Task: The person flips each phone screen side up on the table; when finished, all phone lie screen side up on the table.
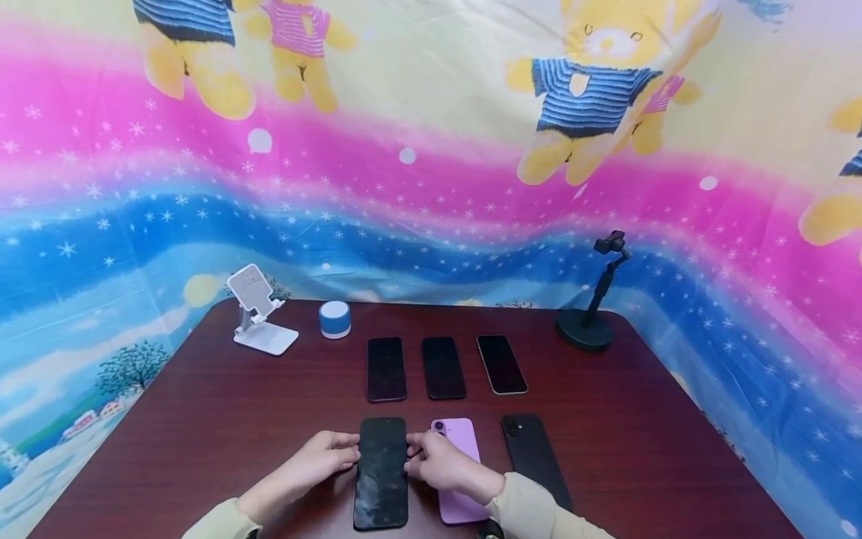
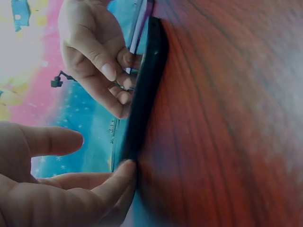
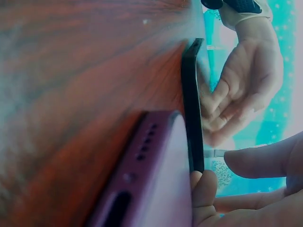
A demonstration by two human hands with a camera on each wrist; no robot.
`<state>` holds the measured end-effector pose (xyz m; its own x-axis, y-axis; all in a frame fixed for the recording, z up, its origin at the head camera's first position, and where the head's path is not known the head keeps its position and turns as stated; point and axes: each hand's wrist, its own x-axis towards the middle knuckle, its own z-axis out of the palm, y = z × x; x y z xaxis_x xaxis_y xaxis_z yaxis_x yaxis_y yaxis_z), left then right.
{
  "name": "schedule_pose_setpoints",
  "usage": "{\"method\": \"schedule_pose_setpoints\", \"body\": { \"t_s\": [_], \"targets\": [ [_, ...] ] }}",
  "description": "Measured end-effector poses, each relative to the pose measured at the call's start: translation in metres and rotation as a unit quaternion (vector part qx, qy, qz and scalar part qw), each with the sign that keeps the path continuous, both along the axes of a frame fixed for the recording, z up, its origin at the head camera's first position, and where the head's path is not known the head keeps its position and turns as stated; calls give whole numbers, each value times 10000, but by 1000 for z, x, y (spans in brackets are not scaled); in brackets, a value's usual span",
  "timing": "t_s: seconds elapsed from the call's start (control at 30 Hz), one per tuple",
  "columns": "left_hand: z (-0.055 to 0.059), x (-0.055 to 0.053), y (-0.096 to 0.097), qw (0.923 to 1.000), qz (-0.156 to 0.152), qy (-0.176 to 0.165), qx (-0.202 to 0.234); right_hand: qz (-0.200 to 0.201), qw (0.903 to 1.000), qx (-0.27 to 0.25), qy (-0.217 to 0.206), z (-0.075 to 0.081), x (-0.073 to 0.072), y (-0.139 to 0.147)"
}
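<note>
A black phone (image 1: 381,475) lies screen up at the near middle of the table, between both hands. My left hand (image 1: 325,455) has its fingertips at the phone's left edge; in the left wrist view the thumb (image 2: 57,140) stands apart from it. From the other side, my right hand (image 1: 447,466) touches the right edge with its fingertips, its thumb (image 3: 255,163) also held off. Under the right hand and wrist lies a purple phone (image 1: 465,509), back up, partly covered. Its lower edge with port and speaker holes shows in the right wrist view.
Right of these, a black phone (image 1: 535,457) lies back up, partly behind the right sleeve. Behind is a row of three phones, screens dark: left (image 1: 386,369), middle (image 1: 443,367), right (image 1: 501,364). A white phone stand (image 1: 266,337), blue-white cylinder (image 1: 334,320) and black stand (image 1: 584,329) line the back.
</note>
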<state>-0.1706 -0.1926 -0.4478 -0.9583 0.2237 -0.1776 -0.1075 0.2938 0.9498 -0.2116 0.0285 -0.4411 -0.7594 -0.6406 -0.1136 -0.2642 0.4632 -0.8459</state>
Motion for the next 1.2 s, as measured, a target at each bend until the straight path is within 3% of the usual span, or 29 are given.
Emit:
{"method": "schedule_pose_setpoints", "body": {
  "t_s": [0.27, 0.47, 0.53, 0.73, 0.87, 1.0, 1.2],
  "targets": [
    [2, 3, 1, 9983, 52, 297, -489, 20, 9999, 92, 125, 3, 1, -1],
    [3, 4, -3, 9987, -161, 325, -370, -112, 9989, -82, -453, 3, 1, 2],
    [4, 6, -4, 9983, -180, 379, -396, -170, 9975, -257, -641, 4, 2, 6],
    [15, 6, 3, 9951, 47, 740, -651, -368, 9964, -555, -528, 13, 2, 37],
    [21, 0, 9, 9940, -123, 899, -619, -466, 9962, -518, -528, 14, 6, 62],
    [27, -9, 13, 9928, -257, 1027, -566, -560, 9930, -602, -849, 9, 16, 83],
    [33, -28, 29, 9894, -489, 1196, -668, -924, 9863, -809, -1103, 2, 29, 111]
  ]
}}
